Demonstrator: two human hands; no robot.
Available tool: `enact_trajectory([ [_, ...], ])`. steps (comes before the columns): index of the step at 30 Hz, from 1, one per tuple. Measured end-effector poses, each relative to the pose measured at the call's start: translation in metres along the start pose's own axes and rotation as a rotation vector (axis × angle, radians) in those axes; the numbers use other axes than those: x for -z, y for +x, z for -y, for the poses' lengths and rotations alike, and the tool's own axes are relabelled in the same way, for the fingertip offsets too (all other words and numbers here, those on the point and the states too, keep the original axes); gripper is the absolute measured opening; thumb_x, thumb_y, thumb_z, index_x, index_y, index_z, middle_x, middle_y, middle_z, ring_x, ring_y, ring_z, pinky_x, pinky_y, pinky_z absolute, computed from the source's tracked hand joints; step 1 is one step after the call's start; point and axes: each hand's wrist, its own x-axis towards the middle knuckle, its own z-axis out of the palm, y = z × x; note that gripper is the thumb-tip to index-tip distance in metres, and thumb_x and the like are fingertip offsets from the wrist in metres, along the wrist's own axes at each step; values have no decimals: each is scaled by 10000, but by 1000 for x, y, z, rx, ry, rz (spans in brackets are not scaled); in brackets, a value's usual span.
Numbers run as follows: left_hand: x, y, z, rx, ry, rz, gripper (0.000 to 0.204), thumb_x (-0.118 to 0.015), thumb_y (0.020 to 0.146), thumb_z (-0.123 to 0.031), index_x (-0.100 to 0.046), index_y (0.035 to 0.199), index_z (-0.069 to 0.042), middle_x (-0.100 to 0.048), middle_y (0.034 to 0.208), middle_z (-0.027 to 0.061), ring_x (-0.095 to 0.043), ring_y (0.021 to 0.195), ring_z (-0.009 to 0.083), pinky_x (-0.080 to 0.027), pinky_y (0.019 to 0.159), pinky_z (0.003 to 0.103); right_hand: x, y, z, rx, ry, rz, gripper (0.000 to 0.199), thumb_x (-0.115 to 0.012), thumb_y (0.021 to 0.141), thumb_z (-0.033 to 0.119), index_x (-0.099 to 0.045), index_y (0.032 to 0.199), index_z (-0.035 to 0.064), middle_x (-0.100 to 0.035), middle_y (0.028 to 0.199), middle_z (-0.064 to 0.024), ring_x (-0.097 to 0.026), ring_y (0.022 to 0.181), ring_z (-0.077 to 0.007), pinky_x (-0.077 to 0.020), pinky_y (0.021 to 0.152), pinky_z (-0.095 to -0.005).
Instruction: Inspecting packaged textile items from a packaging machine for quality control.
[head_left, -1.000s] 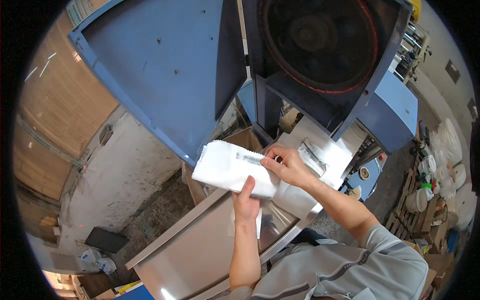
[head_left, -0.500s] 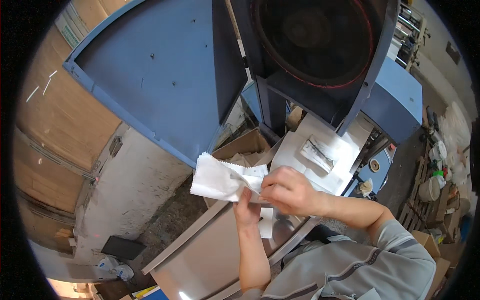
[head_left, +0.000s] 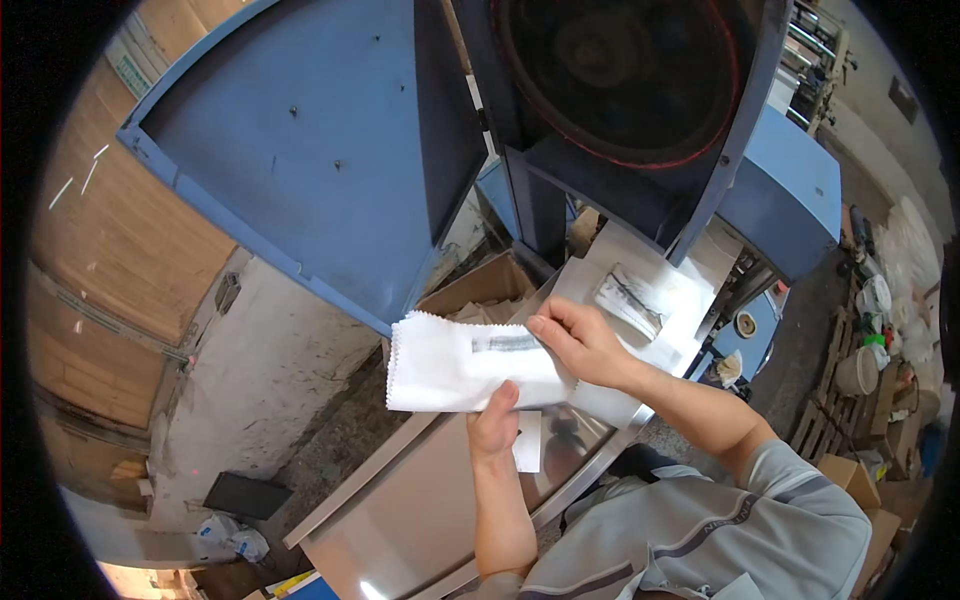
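A folded white wiping cloth [head_left: 440, 372] with zigzag-cut edges is spread flat between my hands, a dark grey smudge across its upper face. My left hand [head_left: 494, 425] grips its lower edge from below, thumb on top. At the upper right edge my right hand [head_left: 583, 345] pinches the same cloth between thumb and fingers. Beyond that hand, a second folded white cloth [head_left: 628, 300] with dark streaks lies on a pale surface [head_left: 590, 268]. Under the cloth, a small white card [head_left: 527, 442] rests on a metal panel [head_left: 420, 510].
A blue machine door [head_left: 290, 150] hangs open at the left, beside a dark round opening [head_left: 615, 70]. An open cardboard box [head_left: 480, 285] stands behind the cloth. To the right are a tape roll [head_left: 745, 325], a blue housing [head_left: 785, 190] and a wooden pallet [head_left: 825, 400].
The cloth was bunched and creased between my hands; now it is flattened, with its smudge showing. My right hand has moved up along it, and my left thumb has shifted slightly.
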Motion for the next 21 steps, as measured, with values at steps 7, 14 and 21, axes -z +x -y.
enact_trajectory([
  [7, 6, -4, -1, 22, 37, -11, 764, -774, 821, -210, -368, 1441, -27, -505, 1356, 106, -475, 1276, 265, -352, 1104, 415, 1, 3, -26, -236, 242, 308, 280, -589, 999, 265, -575, 802, 65, -483, 673, 65, -423, 645, -29, -358, 562, -229],
  [14, -17, 13, -3, 16, -111, 126, 739, -779, 840, -299, -404, 1414, -22, -516, 1334, 116, -491, 1250, 254, -375, 1077, 389, -2, 7, -52, -281, 437, 490, 302, -628, 975, 254, -582, 746, 63, -530, 705, 56, -460, 671, -36, -381, 585, -225],
  [21, 3, 9, 9, 69, 0, -55, 677, -768, 860, -287, -442, 1388, -15, -581, 1241, 100, -543, 1174, 205, -416, 1029, 365, 12, 0, -21, -7, -347, 68, 255, -685, 920, 237, -645, 815, 7, -666, 871, -20, -622, 817, -116, -498, 747, -276],
])
